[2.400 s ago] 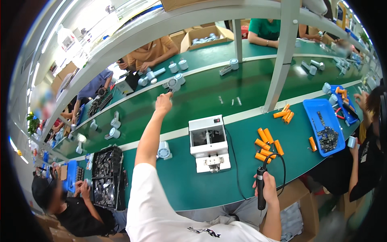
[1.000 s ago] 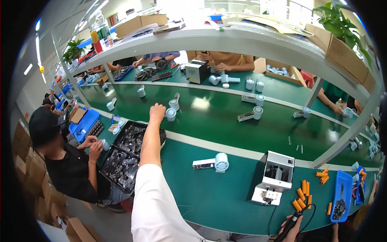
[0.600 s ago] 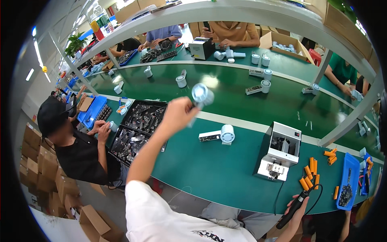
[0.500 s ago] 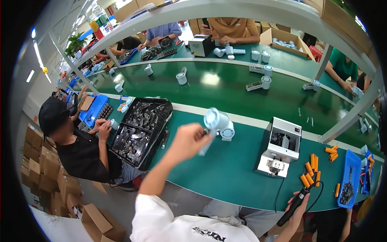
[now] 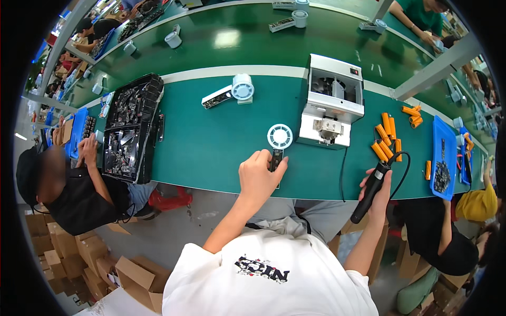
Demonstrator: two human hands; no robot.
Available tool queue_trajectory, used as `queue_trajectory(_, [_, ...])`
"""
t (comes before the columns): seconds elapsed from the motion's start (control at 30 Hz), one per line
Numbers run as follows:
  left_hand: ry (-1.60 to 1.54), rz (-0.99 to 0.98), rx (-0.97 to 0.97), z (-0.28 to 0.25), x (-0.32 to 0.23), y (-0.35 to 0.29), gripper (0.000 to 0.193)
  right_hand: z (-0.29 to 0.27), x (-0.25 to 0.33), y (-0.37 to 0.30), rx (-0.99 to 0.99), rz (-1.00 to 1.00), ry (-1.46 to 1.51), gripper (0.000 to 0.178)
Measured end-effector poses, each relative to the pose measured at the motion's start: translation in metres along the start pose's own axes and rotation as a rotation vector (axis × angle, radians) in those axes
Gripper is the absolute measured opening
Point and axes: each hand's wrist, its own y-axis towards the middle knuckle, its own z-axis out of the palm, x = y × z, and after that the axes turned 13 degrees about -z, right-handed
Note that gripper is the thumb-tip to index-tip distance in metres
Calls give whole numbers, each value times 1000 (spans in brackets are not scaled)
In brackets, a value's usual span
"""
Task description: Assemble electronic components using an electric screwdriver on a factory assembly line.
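My left hand (image 5: 262, 174) is closed on a small handheld fan (image 5: 279, 136) near the table's front edge. Its round head is pale blue, and its open handle shows a dark circuit board. A black corded electric screwdriver (image 5: 372, 190) lies in my right hand (image 5: 383, 196), fingers wrapped round it, at the table's edge. Farther back on the table rests another pale blue fan (image 5: 242, 87), its handle open and pointing left. To the right of the held fan stands a white and black machine (image 5: 330, 102) with a metal block at its front.
Orange cylindrical batteries (image 5: 387, 131) lie scattered right of the machine, beside a blue tray (image 5: 440, 181) with small dark parts. At left a black bin (image 5: 158, 108) of circuit boards stands before a co-worker (image 5: 87, 181). A green belt (image 5: 211, 50) carrying fans runs behind the table.
The view has tilted downward. My left hand has brought the fan from over the table's far part to near the front edge. The screwdriver remains in my right hand.
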Motion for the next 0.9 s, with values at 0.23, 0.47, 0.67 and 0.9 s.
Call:
queue_trajectory(0.23, [-96,406,64,-26,17,-17,56,38,64,-1,-42,-333,189,80])
queue_trajectory(0.47, [16,587,163,-16,37,-19,62,108,116,22,119,-665,365,86])
queue_trajectory(0.67, [-68,576,124,-5,38,-22,62,144,126,46,90,-765,461,96])
queue_trajectory(0.9, [-119,444,61,10,30,-28,63,172,121,61,70,-847,219,94])
